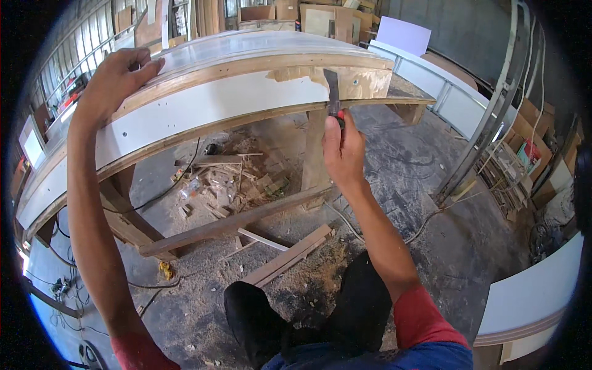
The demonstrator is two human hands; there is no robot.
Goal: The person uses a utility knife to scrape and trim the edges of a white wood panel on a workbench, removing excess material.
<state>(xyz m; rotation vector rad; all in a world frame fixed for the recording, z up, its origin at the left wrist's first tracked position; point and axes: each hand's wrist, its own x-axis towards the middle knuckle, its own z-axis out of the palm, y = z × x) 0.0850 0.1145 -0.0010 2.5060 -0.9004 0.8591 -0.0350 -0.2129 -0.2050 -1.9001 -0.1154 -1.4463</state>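
Note:
A scraper with a dark flat blade and a red-and-black handle is gripped in my right hand. Its blade stands upright against the side of a long panel, where a white facing strip ends in a ragged edge. Right of the blade, bare wood with a glossy brownish film shows. My left hand rests on the panel's wooden top edge, thumb and bent fingers apart, with nothing visible in it. The panel lies on a wooden workbench.
Under the bench lie wood scraps and sawdust, near a low crossbar. Boards lie by my knees. A metal post with hanging cables rises at right. White panels stand lower right; cables tangle at left.

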